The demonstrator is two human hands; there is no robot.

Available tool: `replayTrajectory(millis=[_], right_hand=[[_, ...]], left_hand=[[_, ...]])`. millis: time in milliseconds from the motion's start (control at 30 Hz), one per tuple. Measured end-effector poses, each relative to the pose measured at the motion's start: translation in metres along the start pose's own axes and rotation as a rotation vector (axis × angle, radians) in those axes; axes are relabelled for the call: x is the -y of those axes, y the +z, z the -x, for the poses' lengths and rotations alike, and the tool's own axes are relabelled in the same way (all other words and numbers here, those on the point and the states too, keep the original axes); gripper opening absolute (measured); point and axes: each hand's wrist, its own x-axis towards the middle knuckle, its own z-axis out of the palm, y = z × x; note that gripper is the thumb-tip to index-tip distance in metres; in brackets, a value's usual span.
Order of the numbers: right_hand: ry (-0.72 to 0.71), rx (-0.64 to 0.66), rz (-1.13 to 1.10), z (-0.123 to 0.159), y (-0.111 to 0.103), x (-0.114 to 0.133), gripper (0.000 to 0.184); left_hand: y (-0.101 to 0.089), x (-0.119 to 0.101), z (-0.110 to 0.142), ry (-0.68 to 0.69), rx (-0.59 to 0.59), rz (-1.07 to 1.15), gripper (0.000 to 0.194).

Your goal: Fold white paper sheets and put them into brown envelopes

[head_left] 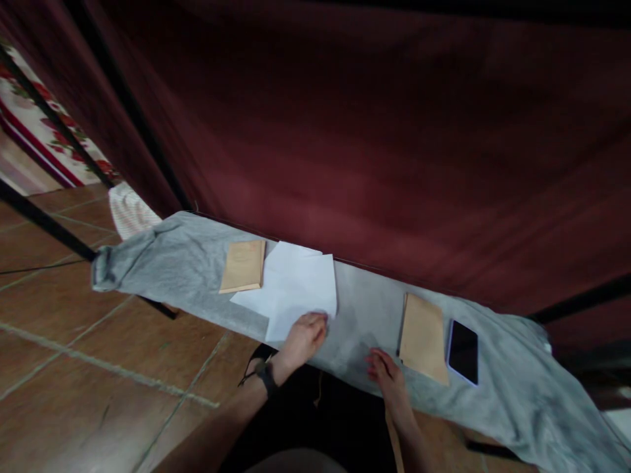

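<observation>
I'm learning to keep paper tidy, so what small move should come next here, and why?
Probably square up the white papers with both hands: they lie askew over one another, the left hand is at their near edge, and the right hand looks empty.

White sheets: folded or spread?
Spread: the white sheets lie fanned out, overlapping, on the grey cloth. Cannot tell whether any is creased.

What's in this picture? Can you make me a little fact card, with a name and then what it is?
Left hand: at the near right corner of the white papers; grip unclear
Right hand: nothing seen in it, near the right brown packet
Left wrist: dark watch
Left brown packet: at the papers' left edge
Phone: right of the right brown packet, screen dark
Underneath: grey cloth
Behind: dark red curtain
</observation>
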Motion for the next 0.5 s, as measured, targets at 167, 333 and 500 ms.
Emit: replayTrajectory(millis=[167, 333, 500], right_hand=[[0.026, -0.042, 0.029, -0.011, 0.026, 0.0, 0.067], [-0.088, -0.156, 0.16, -0.023, 0.012, -0.011, 0.062], [-0.138, -0.133, 0.179, -0.021, -0.001, -0.017, 0.056]], left_hand=[[0.061, -0.065, 0.018, 0.127, 0.11, -0.088, 0.027], [0.07, -0.078, 0.026, 0.212, 0.185, -0.076, 0.023], [0.057, -0.049, 0.023, 0.126, 0.105, -0.217, 0.039]])
